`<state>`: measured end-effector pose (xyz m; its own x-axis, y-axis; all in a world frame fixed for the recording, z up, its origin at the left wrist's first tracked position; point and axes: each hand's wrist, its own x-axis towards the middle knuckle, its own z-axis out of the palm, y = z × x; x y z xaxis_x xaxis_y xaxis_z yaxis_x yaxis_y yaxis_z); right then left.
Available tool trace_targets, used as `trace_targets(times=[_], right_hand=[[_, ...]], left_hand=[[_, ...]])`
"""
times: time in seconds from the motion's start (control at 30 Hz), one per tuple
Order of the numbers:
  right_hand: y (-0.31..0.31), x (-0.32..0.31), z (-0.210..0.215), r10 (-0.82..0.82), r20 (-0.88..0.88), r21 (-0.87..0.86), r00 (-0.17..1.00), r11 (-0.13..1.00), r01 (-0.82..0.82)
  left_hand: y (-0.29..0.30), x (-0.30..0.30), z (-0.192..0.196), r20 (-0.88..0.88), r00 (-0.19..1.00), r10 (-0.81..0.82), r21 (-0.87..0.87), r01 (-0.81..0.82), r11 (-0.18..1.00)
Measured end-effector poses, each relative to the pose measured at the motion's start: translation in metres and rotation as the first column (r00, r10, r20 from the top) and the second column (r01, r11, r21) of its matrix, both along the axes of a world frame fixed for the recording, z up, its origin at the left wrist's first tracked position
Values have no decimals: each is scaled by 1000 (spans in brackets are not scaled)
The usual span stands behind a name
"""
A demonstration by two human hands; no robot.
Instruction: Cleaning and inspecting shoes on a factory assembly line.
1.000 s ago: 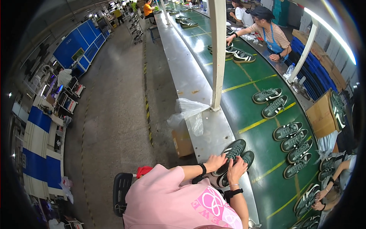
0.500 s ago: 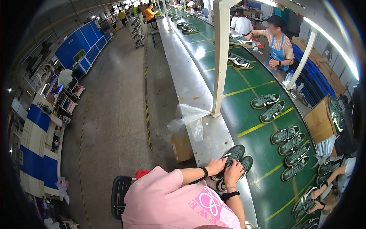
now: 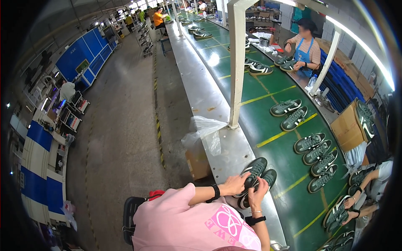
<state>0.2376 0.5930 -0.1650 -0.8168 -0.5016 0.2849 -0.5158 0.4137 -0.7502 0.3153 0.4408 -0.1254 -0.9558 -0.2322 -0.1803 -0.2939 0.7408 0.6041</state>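
Observation:
A pair of dark green sneakers with white stripes stands on the metal ledge in front of me, toes pointing away. My left hand point(image 3: 235, 184) reaches over the left sneaker point(image 3: 256, 168), its index finger stretched to the lacing and the other fingers curled at the shoe's near side. Beside it, my right hand point(image 3: 258, 193) is closed, its fingertips bent together above the lacing between the two shoes. Whatever thin thing it may pinch is too small to see. Partly behind that hand stands the right sneaker point(image 3: 270, 177).
Several matching sneakers point(image 3: 321, 151) stand on the green conveyor belt point(image 3: 268, 157) at my right. A co-worker's hands point(image 3: 348, 209) handle a pair at the lower right. A white post point(image 3: 237, 71) rises from the ledge point(image 3: 228, 144), with a clear plastic bag point(image 3: 205, 129) near its foot.
My hands have drawn slightly apart, the left shifting back from the laces and the right rising a little. Across the belt, a person in a blue apron now holds sneakers closer in front of them.

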Motion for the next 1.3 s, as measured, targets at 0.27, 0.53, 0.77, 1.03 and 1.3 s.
trace_targets(times=[0.27,0.53,0.77,1.03,1.3], right_hand=[[54,5,-40,-458,263,-224,849,827,515],[100,-3,-101,-123,876,-139,466,861,489],[78,-22,-100,-245,945,131,218,891,435],[74,-42,-88,-285,958,248,1,837,488],[82,-48,-76,-352,934,331,-64,781,529]], left_hand=[[42,-24,-47,40,964,-264,-74,267,961],[1,-56,-13,-22,979,-205,87,206,975],[-94,-172,1,-206,972,-116,131,145,981],[-235,-379,52,-356,929,-100,-237,14,971],[-309,-578,4,-479,805,349,-223,-496,839]])
